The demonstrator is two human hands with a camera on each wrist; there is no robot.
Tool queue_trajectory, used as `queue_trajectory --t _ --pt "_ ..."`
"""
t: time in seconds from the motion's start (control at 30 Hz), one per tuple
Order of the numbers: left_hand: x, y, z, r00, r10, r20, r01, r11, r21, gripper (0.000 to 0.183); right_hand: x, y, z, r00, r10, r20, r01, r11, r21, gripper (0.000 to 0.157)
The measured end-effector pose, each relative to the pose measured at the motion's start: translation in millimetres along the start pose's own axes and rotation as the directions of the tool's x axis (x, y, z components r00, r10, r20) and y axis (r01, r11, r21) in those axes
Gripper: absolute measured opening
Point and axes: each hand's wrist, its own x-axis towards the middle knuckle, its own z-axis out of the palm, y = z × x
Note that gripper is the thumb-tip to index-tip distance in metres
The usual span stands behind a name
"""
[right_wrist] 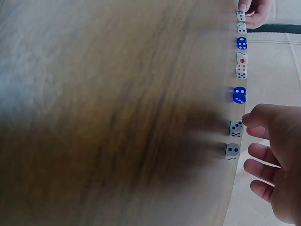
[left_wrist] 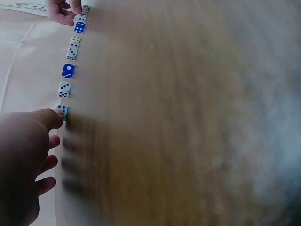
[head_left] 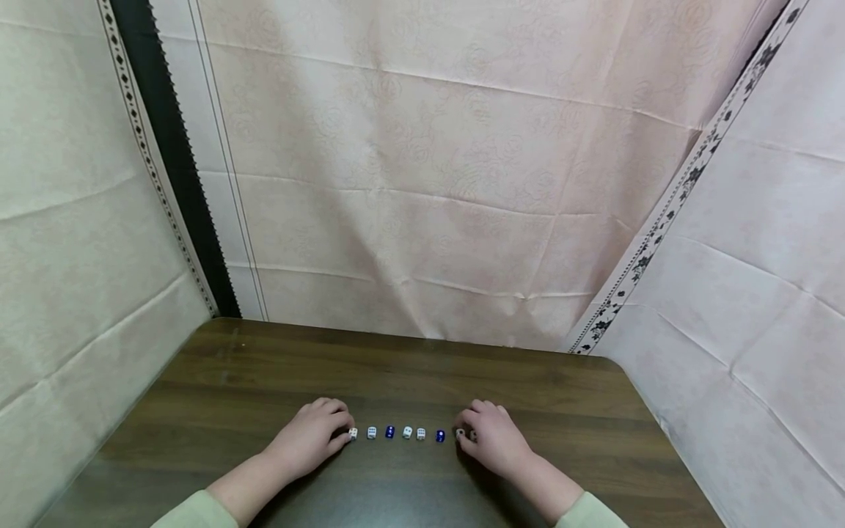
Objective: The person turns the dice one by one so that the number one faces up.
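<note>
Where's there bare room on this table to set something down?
The table looks bare between the row of dice and the back cloth, and on the near side, between the forearms. Crowded: that row, with the left hand at one end and the right hand at the other.

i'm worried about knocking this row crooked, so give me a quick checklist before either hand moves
1. All eight dice in view: ok, counted in the right wrist view.
2. Row straight: ok, roughly one line in the head view.
3. Gaps even: not ok, the fourth die and fifth die from the left sit closer together than their neighbours.
4. Left hand holding the far-left white die: ok, pinched.
5. Right hand holding the second-from-right white die: cannot tell, it is right at the die but a firm grip is unclear.
6. Left blue die and right blue die free of both hands: ok.
</note>
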Motion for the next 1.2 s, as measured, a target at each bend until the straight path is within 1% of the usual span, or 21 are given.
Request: queue_trajectory --t 0.17,0.5,0.73,0.93,1.2 --pt "0.2 -1.0 0.9 1.0 -0.005 0.002 0.005 1.0 0.013 0.005 2 -4 0.7 1.0 -0.022 -0.008 0.022 1.0 0.002 0.008" --pt "0.1 1.1 -0.7 1.0 0.006 -0.013 -0.006 1.0 0.018 0.004 8 -13 4.5 0.998 -0.059 -0.024 0.059 0.998 -0.004 0.008" --pt "0.7 1.7 -1.4 1.0 0.01 -0.017 -0.009 1.0 0.024 0.005 10 -18 6.2 0.998 -0.061 -0.006 0.061 0.998 -0.005 0.01" --pt "0.7 1.4 -1.0 0.999 0.027 -0.03 -0.026 0.999 0.032 0.006 12 -21 7.5 0.997 -0.072 -0.014 0.072 0.997 -0.007 0.009" --pt "-0.3 2.4 -2.4 0.999 0.022 -0.024 -0.021 0.999 0.029 0.007 15 -22 11.1 0.997 -0.075 -0.018 0.075 0.997 -0.029 0.006"
